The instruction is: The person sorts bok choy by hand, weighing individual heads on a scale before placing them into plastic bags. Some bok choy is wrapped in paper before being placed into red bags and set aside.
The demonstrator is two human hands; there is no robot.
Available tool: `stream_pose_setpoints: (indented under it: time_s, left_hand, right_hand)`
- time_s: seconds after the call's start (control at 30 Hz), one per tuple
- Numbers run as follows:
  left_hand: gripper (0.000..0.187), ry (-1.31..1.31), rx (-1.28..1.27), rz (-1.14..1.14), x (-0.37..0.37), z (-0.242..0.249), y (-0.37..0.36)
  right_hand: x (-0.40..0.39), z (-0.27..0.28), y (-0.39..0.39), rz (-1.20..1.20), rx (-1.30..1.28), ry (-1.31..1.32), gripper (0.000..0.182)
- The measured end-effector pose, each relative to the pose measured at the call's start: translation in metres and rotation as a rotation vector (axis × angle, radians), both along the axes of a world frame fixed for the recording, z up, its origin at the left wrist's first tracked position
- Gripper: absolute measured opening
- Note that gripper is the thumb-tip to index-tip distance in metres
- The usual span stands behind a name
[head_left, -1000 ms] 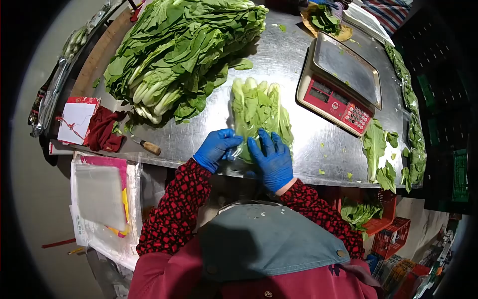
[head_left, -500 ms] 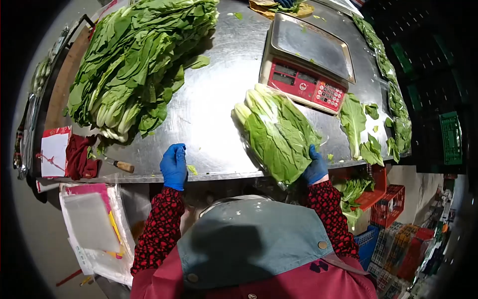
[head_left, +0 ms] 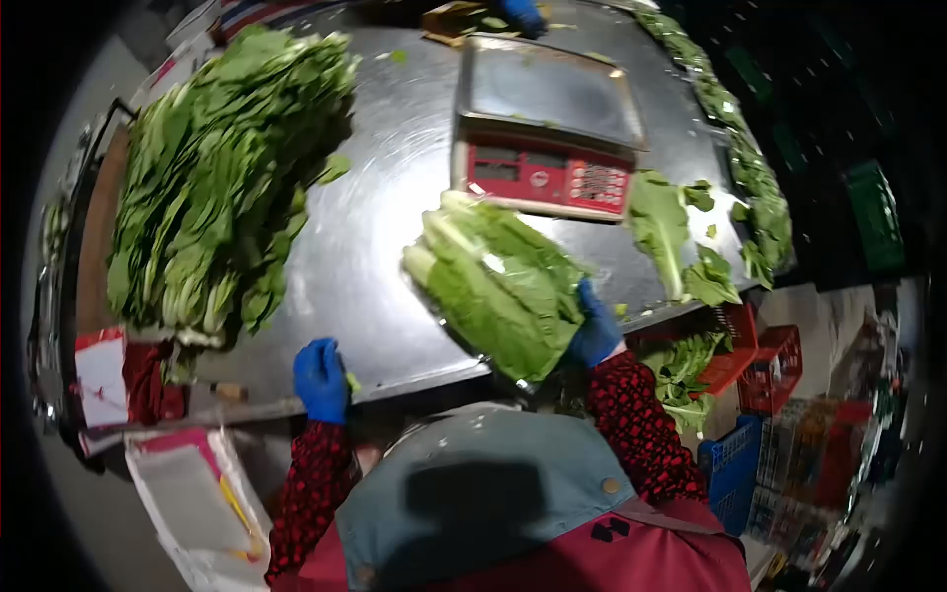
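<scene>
A clear plastic bag of leafy greens (head_left: 498,286) lies at the table's front, pale stems pointing up-left towards the scale. My right hand (head_left: 596,326), in a blue glove, grips its lower right edge; the fingertips are partly hidden by the bag. My left hand (head_left: 322,381), also blue-gloved, rests at the table's front edge with fingers curled in and nothing visible in them. Beside it is a small leaf scrap (head_left: 353,381). The red-fronted weighing scale (head_left: 552,94) stands just behind the bag, its metal pan holding only bits of leaf.
A large pile of greens (head_left: 212,187) covers the table's left side. Loose leaves (head_left: 659,232) and a row of bagged greens (head_left: 735,138) lie right. A wooden-handled tool (head_left: 229,391) sits front left. Another person's gloved hand (head_left: 523,15) shows at the far edge. Crates (head_left: 769,370) stand below right.
The whole view has turned and shifted, so the table looks tilted and things sit further left. My right hand keeps its grip on the bag; my left hand stays curled by the edge.
</scene>
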State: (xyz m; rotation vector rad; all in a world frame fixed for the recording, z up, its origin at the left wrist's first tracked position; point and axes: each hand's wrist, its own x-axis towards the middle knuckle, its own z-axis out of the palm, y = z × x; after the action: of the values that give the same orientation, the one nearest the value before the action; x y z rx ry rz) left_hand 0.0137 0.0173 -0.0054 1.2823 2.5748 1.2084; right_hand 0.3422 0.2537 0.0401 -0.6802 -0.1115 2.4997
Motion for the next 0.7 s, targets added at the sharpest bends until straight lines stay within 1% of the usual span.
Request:
stream_pose_setpoints:
  time_s: [0.07,0.1,0.13,0.2,0.27,0.3,0.37,0.4,0.43,0.47,0.5,0.57,0.6,0.67,0.7]
  left_hand:
    - [0.015,-0.002,0.034,0.008,0.006,0.001,0.002]
    - [0.015,-0.054,-0.037,0.022,0.004,-0.004,0.0]
    - [0.016,0.015,-0.118,-0.026,-0.006,-0.018,-0.006]
    - [0.018,-0.058,-0.062,0.056,0.004,-0.011,-0.003]
    - [0.02,0.023,-0.099,0.027,0.003,-0.01,-0.005]
    - [0.02,0.031,-0.086,0.005,-0.002,-0.017,-0.01]
    - [0.028,0.086,-0.17,-0.006,-0.014,-0.031,-0.012]
    - [0.028,0.089,-0.162,-0.023,0.003,-0.007,0.002]
    - [0.031,0.003,-0.197,0.029,0.035,0.039,0.017]
    - [0.034,-0.084,-0.234,0.083,0.054,0.065,0.029]
    - [0.038,0.024,-0.239,0.108,0.038,0.034,0.018]
    - [0.039,0.03,-0.229,0.082,0.043,0.03,0.024]
    - [0.039,0.033,-0.227,0.066,0.046,0.03,0.028]
    - [0.041,0.041,-0.224,0.039,0.052,0.033,0.037]
    - [0.041,0.045,-0.223,0.028,0.055,0.038,0.041]
  right_hand:
    - [0.004,-0.008,0.009,0.027,0.077,-0.048,0.055]
    - [0.001,0.007,0.01,0.017,0.155,-0.108,0.055]
    - [-0.001,0.006,0.016,0.014,0.188,-0.137,0.055]
    - [-0.005,0.058,0.017,0.014,0.365,-0.236,0.053]
    - [0.005,0.094,0.028,0.072,0.493,-0.169,0.052]
    - [0.014,0.115,0.033,0.02,0.501,-0.13,0.051]
    - [0.044,0.152,0.048,-0.069,0.474,-0.159,0.05]
    - [0.059,0.168,0.057,-0.131,0.453,-0.125,0.049]
    - [0.077,0.18,0.067,-0.192,0.431,-0.146,0.047]
    - [0.096,0.189,0.077,-0.251,0.408,-0.167,0.045]
    - [0.114,0.194,0.088,-0.285,0.429,-0.142,0.044]
    - [0.147,0.204,0.113,-0.45,0.622,-0.214,0.045]
    - [0.161,0.202,0.128,-0.534,0.583,-0.184,0.043]
    - [0.197,0.209,0.165,-0.716,0.695,-0.397,0.048]
    - [0.217,0.214,0.184,-0.826,0.645,-0.537,0.046]
